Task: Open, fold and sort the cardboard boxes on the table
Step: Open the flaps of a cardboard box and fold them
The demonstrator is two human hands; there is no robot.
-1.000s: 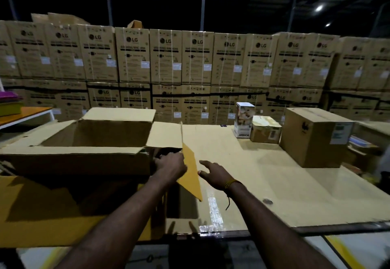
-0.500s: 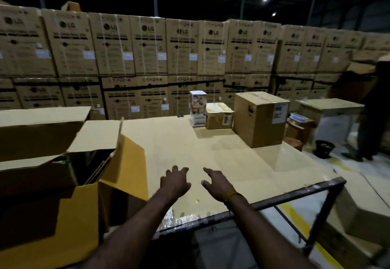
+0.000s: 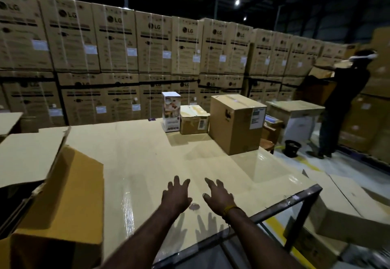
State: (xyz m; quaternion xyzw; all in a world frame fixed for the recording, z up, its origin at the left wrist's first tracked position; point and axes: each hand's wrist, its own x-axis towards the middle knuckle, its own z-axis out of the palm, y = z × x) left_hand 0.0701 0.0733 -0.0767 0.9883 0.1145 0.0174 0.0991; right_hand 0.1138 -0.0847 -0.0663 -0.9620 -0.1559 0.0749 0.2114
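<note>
Right now both hands reach out over the counter with fingers spread and nothing in their grip. The left hand and the right hand are side by side, close together but apart, above the glossy near part of the surface, and their shadows fall on it just below them. A yellow thread circles the right wrist.

At the left edge sits the big open box, its flaps raised and spread, one side panel facing the hands. It is well apart from both hands.

Farther back on the counter stand three more boxes in a row: a tall white printed carton, a small low box just beside it, and a larger sealed brown box with a label on its side, next to the small one.

Behind the counter rises a wall of stacked cartons. Off to the right, another person stands by a small table, with a dark bucket on the floor nearby.
</note>
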